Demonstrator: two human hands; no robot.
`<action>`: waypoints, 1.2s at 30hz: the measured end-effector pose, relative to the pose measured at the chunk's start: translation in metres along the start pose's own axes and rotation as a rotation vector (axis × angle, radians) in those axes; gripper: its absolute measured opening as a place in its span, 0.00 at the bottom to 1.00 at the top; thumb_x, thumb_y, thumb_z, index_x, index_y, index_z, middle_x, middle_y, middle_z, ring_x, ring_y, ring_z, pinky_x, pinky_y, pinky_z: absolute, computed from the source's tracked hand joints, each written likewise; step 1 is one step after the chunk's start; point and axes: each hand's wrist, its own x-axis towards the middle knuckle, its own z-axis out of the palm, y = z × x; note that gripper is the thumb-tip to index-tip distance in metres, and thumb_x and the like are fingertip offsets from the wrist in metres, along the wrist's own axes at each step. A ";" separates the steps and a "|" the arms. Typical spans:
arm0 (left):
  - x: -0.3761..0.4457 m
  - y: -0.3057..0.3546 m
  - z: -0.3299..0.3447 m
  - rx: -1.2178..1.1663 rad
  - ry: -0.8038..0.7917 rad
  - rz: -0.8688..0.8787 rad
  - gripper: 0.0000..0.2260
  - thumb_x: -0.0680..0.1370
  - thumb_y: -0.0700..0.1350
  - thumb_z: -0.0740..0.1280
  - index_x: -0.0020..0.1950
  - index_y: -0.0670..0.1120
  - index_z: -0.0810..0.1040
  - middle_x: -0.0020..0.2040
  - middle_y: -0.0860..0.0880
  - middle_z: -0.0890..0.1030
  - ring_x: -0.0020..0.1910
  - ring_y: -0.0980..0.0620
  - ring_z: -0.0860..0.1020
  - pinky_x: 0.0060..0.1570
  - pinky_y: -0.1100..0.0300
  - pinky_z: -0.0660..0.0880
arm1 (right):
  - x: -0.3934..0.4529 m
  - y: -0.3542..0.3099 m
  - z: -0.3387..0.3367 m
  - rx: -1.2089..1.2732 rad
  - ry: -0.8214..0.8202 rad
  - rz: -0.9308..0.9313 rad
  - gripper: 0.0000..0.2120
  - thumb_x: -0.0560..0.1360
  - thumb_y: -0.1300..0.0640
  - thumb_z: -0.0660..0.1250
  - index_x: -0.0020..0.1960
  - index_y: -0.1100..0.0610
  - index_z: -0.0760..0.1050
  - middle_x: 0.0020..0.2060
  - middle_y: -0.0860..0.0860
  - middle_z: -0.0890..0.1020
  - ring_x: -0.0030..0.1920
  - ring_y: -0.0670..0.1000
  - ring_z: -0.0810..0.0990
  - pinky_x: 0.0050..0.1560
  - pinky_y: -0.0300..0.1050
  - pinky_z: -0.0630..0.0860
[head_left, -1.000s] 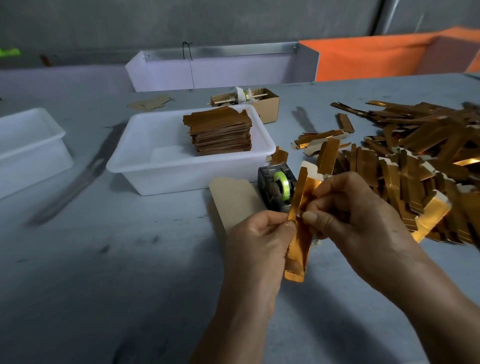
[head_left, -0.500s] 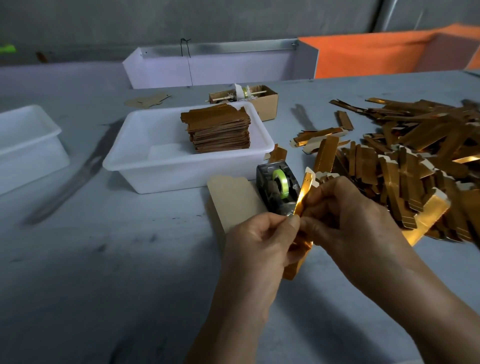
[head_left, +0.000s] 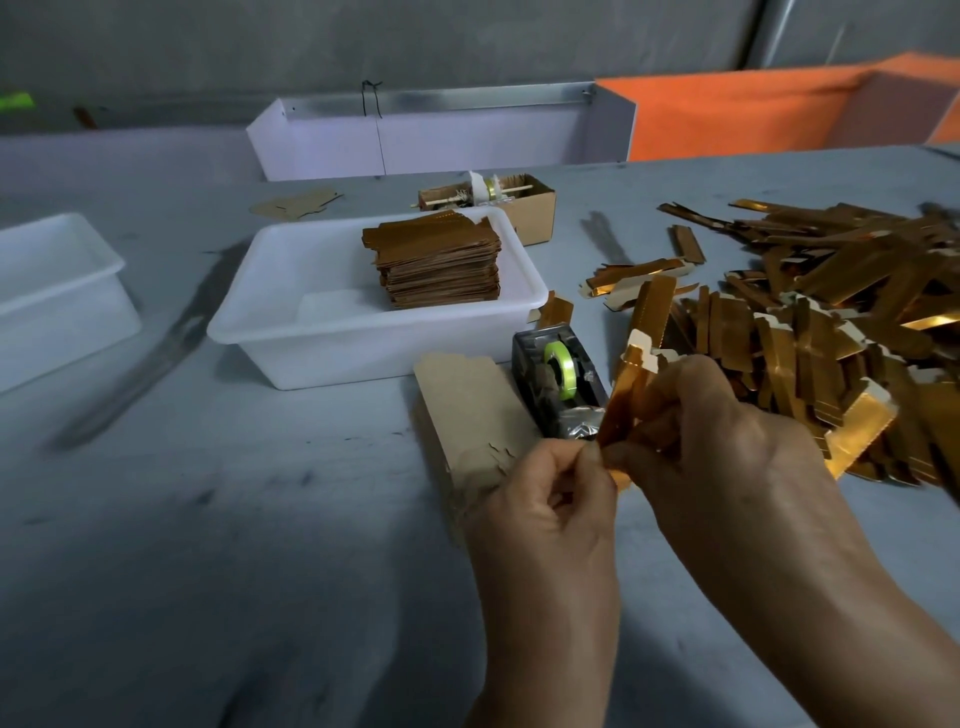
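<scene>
Both hands hold one narrow gold foil carton blank (head_left: 626, 397) upright above the grey table. My left hand (head_left: 550, 514) pinches its lower edge between thumb and forefinger. My right hand (head_left: 727, 462) grips its middle from the right, fingers curled around it. The blank's white-backed top flap sticks up above my fingers; its lower end is mostly hidden between the hands. A black tape dispenser (head_left: 558, 387) with a green roll stands just behind the blank.
A large heap of gold blanks (head_left: 831, 322) covers the table's right side. A white tub (head_left: 291, 332) holds a neat stack of blanks (head_left: 441, 265). A brown card sheet (head_left: 467, 410) lies beside the dispenser. Another white tub (head_left: 57, 301) sits far left, a small cardboard box (head_left: 535, 208) behind.
The blank has been drawn upward and folded narrower between my hands; less of its lower end shows below my fingers. Both hands stay in place near the dispenser.
</scene>
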 end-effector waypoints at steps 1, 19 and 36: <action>0.000 0.001 -0.002 0.007 0.037 0.029 0.08 0.77 0.44 0.67 0.39 0.54 0.80 0.35 0.57 0.83 0.36 0.62 0.82 0.34 0.72 0.75 | 0.001 0.001 0.000 -0.036 -0.008 0.008 0.20 0.67 0.42 0.67 0.51 0.49 0.64 0.31 0.42 0.70 0.30 0.45 0.72 0.30 0.40 0.72; 0.010 -0.004 -0.016 -0.181 -0.067 -0.292 0.03 0.77 0.45 0.68 0.46 0.53 0.78 0.40 0.52 0.85 0.38 0.55 0.85 0.38 0.61 0.81 | -0.003 0.018 0.026 0.948 -0.295 0.229 0.12 0.63 0.47 0.65 0.43 0.51 0.78 0.39 0.48 0.83 0.42 0.43 0.80 0.37 0.32 0.73; 0.028 0.002 -0.036 0.122 -0.407 -0.254 0.11 0.80 0.53 0.60 0.46 0.51 0.79 0.40 0.50 0.84 0.38 0.55 0.84 0.31 0.61 0.80 | 0.002 0.031 0.030 0.900 -0.271 0.236 0.11 0.63 0.47 0.65 0.44 0.47 0.76 0.38 0.48 0.79 0.44 0.47 0.78 0.43 0.38 0.71</action>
